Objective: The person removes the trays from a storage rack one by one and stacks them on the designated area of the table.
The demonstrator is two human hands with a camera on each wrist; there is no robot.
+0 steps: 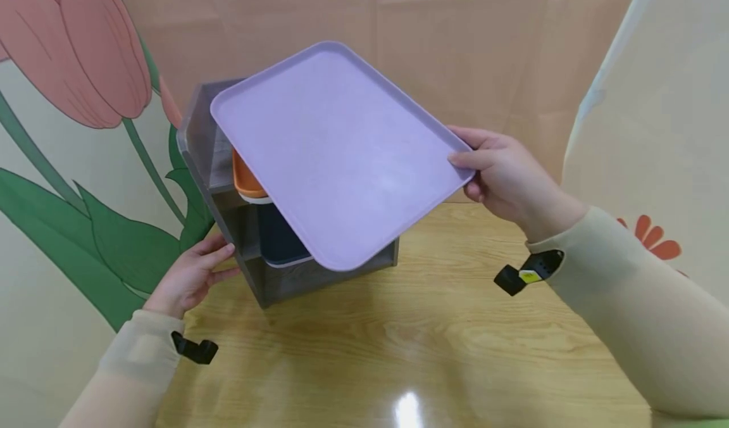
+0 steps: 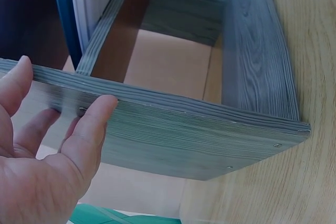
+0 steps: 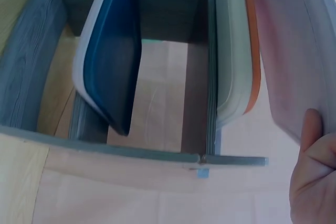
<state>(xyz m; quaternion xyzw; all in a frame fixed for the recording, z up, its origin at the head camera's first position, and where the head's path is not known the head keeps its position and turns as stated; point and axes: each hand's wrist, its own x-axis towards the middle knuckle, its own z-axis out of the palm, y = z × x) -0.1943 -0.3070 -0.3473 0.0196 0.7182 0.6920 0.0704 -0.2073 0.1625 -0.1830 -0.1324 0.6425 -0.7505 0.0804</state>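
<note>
Above grey rack, lilac tray, edge-gripped

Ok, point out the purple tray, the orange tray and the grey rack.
purple tray (image 1: pixel 336 156), head view, middle of its flat face.
orange tray (image 1: pixel 246 180), head view, exposed corner.
grey rack (image 2: pixel 210 140), left wrist view, side panel.

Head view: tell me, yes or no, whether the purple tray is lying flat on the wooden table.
No: the right hand holds the purple tray tilted in the air above the grey rack.
</note>
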